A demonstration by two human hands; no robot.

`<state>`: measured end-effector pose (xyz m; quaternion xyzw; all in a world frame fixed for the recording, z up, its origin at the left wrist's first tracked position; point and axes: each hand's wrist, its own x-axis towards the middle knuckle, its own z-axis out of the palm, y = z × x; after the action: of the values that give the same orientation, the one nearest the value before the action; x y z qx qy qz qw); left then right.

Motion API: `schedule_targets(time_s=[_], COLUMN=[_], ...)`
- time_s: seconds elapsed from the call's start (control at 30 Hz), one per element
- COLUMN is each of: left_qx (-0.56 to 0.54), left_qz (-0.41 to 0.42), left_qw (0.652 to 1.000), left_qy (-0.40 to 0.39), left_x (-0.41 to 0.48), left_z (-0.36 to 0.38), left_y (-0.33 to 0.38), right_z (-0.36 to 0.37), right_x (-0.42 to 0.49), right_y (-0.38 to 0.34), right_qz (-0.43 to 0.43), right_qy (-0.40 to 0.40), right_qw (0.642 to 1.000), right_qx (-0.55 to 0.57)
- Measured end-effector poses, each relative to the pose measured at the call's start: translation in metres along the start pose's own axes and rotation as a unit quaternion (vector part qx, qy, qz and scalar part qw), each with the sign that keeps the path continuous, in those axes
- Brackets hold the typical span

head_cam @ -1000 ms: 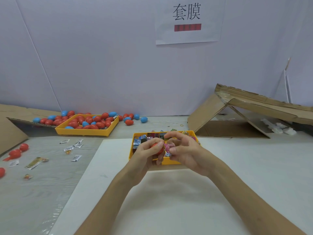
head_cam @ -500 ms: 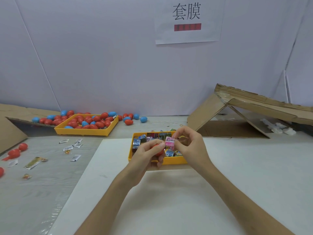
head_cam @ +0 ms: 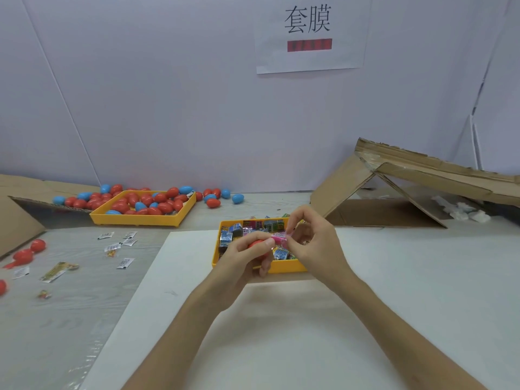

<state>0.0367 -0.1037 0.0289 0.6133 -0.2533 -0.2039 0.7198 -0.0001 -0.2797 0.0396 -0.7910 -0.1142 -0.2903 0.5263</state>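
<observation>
Your left hand [head_cam: 242,261] is gripping a red egg [head_cam: 256,244], right hand [head_cam: 315,244] pinching a pink packet [head_cam: 278,238] over the tray's [head_cam: 285,267] front edge. Probably the loading step; next you're needing packet and egg lined up.

Small packing workstation, light-assembly type. Evidenced by printed station sign [head_cam: 311,35] taped to plain partition; yellow tray [head_cam: 135,219] of bulk red and blue plastic eggs [head_cam: 146,199]; second yellow tray [head_cam: 284,267] of wrapped packets [head_cam: 235,230]; torn cardboard cartons [head_cam: 408,175] on surface [head_cam: 394,277].
</observation>
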Motion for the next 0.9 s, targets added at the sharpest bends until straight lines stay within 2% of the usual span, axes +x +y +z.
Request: schedule_targets(time_s=[0.2,0.43,0.5,0.63,0.7,0.9], left_qx=[-0.063,-0.097,-0.099,-0.088,-0.089,-0.224], left_qz=[-0.022,-0.053,-0.063,-0.060,-0.063,-0.066], left_qw=[0.998,0.992,0.991,0.993,0.993,0.972], left_qy=[-0.010,0.053,0.065,0.050,0.040,0.013], left_x=[0.003,0.003,0.003,0.001,0.000,0.005], left_z=[-0.004,-0.004,-0.004,-0.004,-0.002,-0.005], left_y=[0.002,0.003,0.004,0.004,0.005,0.008], right_z=[0.000,0.005,0.003,0.006,0.008,0.003], right_x=[-0.001,-0.003,-0.002,-0.002,-0.003,0.001], right_y=[-0.003,-0.005,-0.002,0.005,0.007,0.005], right_qz=[-0.029,-0.101,-0.117,-0.091,-0.086,-0.050], right_qy=[0.001,0.034,0.015,-0.046,-0.051,0.042], right_qw=[1.000,0.994,0.993,0.993,0.993,0.996], right_qx=[0.011,-0.014,-0.031,-0.058,-0.069,-0.068])
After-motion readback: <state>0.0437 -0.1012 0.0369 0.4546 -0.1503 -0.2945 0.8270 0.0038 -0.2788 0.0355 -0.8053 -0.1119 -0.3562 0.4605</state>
